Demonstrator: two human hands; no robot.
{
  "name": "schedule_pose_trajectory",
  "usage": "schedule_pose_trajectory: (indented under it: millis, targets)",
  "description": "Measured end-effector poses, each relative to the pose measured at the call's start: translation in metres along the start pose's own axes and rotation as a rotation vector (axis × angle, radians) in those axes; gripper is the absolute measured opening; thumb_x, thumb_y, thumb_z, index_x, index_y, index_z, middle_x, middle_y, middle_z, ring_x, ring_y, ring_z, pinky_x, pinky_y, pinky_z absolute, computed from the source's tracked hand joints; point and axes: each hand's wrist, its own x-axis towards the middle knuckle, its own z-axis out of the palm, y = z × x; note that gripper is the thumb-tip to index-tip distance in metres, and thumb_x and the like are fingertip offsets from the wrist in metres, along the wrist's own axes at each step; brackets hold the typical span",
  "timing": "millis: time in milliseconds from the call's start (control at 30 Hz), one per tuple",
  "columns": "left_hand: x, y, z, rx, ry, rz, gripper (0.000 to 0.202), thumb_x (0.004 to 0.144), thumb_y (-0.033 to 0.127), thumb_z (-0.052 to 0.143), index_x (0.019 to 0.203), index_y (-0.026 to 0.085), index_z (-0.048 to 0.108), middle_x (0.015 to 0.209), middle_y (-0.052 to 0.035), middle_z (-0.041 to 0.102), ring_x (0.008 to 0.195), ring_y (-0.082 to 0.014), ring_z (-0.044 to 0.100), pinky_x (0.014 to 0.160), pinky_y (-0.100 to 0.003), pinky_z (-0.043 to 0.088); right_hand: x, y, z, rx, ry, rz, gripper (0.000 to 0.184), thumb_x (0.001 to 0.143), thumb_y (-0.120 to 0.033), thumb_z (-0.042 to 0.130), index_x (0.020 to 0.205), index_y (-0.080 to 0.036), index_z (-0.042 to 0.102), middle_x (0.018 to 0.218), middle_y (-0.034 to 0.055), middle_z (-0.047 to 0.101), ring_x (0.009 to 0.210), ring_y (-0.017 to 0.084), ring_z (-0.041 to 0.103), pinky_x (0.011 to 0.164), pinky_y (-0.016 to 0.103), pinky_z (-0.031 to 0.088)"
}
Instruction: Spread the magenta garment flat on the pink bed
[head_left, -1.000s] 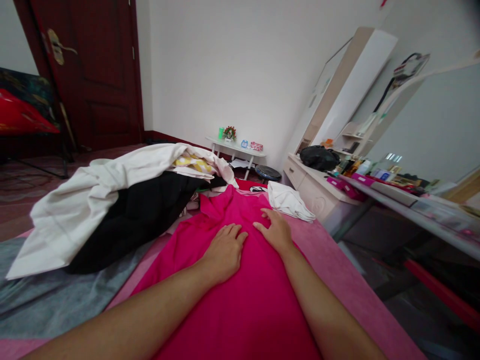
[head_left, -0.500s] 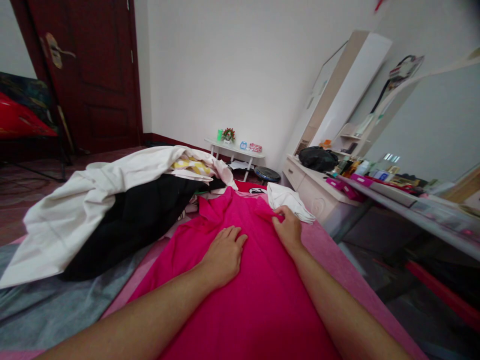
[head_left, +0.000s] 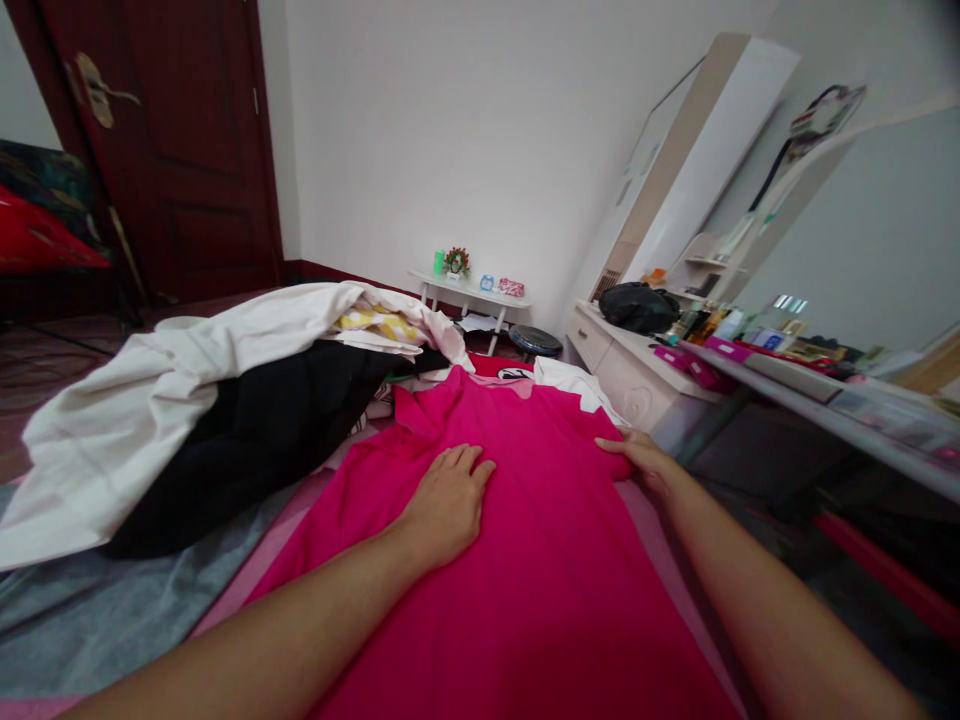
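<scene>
A bright pink shirt (head_left: 540, 560) lies spread out in front of me, its collar end pointing away. My left hand (head_left: 448, 500) rests flat on its middle, fingers stretched out and holding nothing. At the shirt's right side, my right hand (head_left: 643, 462) grips the edge of the short sleeve, with a finger lying over the cloth and the others partly hidden. A folded white cloth (head_left: 574, 380) lies just past that sleeve. Left of the shirt is a heap of clothes, with a white garment (head_left: 180, 350) draped over a black one (head_left: 255, 440).
The clothes lie on a pink-covered surface (head_left: 660, 530), with a grey cloth (head_left: 112, 620) at left. To the right stand a white dresser (head_left: 592, 345) and a table edge (head_left: 817, 390) crowded with bottles and boxes. A small white table (head_left: 472, 292) and a round stool (head_left: 535, 341) are beyond.
My right hand has moved right and slightly nearer, drawing the shirt's sleeve outward so that it lies flatter. My left hand has stayed on the shirt. The view has shifted slightly.
</scene>
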Motion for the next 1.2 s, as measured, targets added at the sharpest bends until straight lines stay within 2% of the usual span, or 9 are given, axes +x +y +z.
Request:
schedule_pose_trajectory:
  millis: [267,367,533,633,700,833,933,1067,1200]
  targets:
    - [0.001,0.000,0.000,-0.002,0.005,0.004,0.046,0.091,0.017,0.037,0.135,0.015,0.051,0.140,-0.0136,0.046,0.130,-0.0286,0.040,0.111,-0.044,0.031,0.002,-0.003,-0.015,-0.561,0.468,0.042,0.018,0.066,-0.016,0.069,0.084,-0.015,0.070,0.103,0.0180,0.068,0.113,0.037,0.057,0.089,0.045,0.046]
    - [0.001,0.000,0.001,0.007,0.002,0.000,0.047,0.090,0.016,0.037,0.135,0.016,0.051,0.140,-0.0131,0.047,0.130,-0.0282,0.040,0.111,-0.044,0.031,0.006,-0.016,0.003,-0.739,0.514,-0.049,0.028,0.073,-0.015,0.062,0.101,-0.016,0.068,0.113,0.0197,0.064,0.116,0.034,0.057,0.094,0.046,0.043]
    - [0.001,0.000,0.001,-0.002,0.010,0.007,0.047,0.089,0.016,0.039,0.135,0.015,0.051,0.140,-0.0137,0.047,0.130,-0.0287,0.041,0.110,-0.044,0.031,0.034,-0.031,0.045,-0.400,0.371,-0.125,0.062,0.071,-0.030,0.073,0.127,-0.017,0.051,0.087,0.0111,0.071,0.085,0.027,0.069,0.074,0.039,0.055]
    - [0.000,-0.001,0.002,-0.012,0.011,-0.002,0.046,0.090,0.017,0.037,0.134,0.016,0.051,0.140,-0.0134,0.047,0.129,-0.0287,0.041,0.110,-0.045,0.032,0.053,-0.026,0.060,-0.112,0.308,-0.035,0.040,0.077,-0.024,0.066,0.114,-0.011,0.057,0.069,0.0088,0.069,0.064,0.023,0.068,0.058,0.033,0.057]
    - [0.000,-0.001,0.003,-0.018,0.012,-0.004,0.045,0.091,0.018,0.036,0.134,0.016,0.051,0.140,-0.0131,0.047,0.129,-0.0285,0.041,0.110,-0.046,0.031,0.060,-0.021,0.063,-0.058,0.347,-0.032,0.035,0.082,-0.021,0.057,0.116,-0.010,0.055,0.076,0.0106,0.070,0.067,0.020,0.070,0.058,0.029,0.058]
    - [0.000,-0.002,0.004,-0.027,0.031,0.000,0.044,0.092,0.019,0.037,0.134,0.017,0.051,0.140,-0.0122,0.047,0.130,-0.0277,0.040,0.111,-0.045,0.030,0.053,-0.018,0.064,0.005,0.407,-0.073,0.061,0.080,-0.021,0.058,0.136,-0.015,0.036,0.114,0.0152,0.065,0.093,0.020,0.069,0.074,0.028,0.058]
    - [0.000,-0.002,0.002,-0.027,0.026,-0.001,0.044,0.092,0.019,0.037,0.134,0.017,0.051,0.140,-0.0121,0.046,0.130,-0.0276,0.040,0.111,-0.044,0.031,0.020,-0.021,0.074,-0.129,0.347,-0.231,0.073,0.076,-0.027,0.064,0.142,-0.017,0.033,0.137,0.0174,0.051,0.121,0.026,0.055,0.097,0.038,0.050]
    - [-0.001,-0.001,0.000,-0.018,0.025,-0.002,0.044,0.093,0.019,0.035,0.133,0.016,0.052,0.139,-0.0125,0.047,0.129,-0.0278,0.041,0.111,-0.043,0.030,-0.042,-0.013,0.083,-0.638,0.025,-0.632,0.068,0.088,-0.041,0.049,0.149,-0.024,0.025,0.157,0.0094,0.022,0.144,0.026,0.018,0.115,0.052,0.020]
    - [-0.002,-0.001,0.000,-0.013,0.018,0.008,0.044,0.094,0.020,0.034,0.133,0.015,0.052,0.139,-0.0132,0.048,0.129,-0.0280,0.041,0.110,-0.043,0.030,-0.068,0.008,0.042,-0.865,-0.095,-0.438,0.054,0.094,-0.046,0.035,0.145,-0.028,0.035,0.153,0.0076,0.032,0.143,0.024,0.023,0.114,0.053,0.019]
